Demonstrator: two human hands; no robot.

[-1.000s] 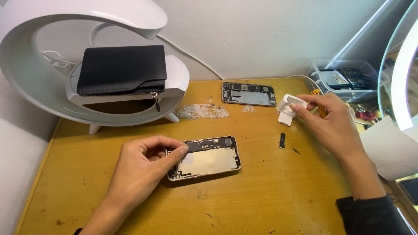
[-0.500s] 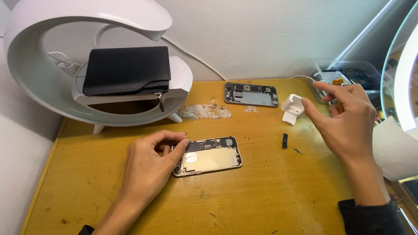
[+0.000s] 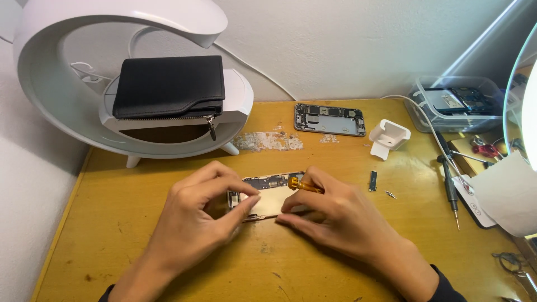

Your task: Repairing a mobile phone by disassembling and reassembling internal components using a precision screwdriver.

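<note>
An opened phone body with bare circuit parts lies flat in the middle of the wooden desk. My left hand pinches its left edge with thumb and forefinger. On the other side my right hand rests along the phone's right edge and holds a small orange-handled screwdriver, its tip over the phone's upper part. My hands hide most of the phone's lower half.
A second opened phone lies at the back by a white holder. A small dark part and a screw lie to the right. Screwdrivers, a clear box, a white curved lamp bearing a black wallet.
My right hand left the white holder at the back right and came down to the phone, now gripping an orange screwdriver. My left hand stayed at the phone's left edge.
</note>
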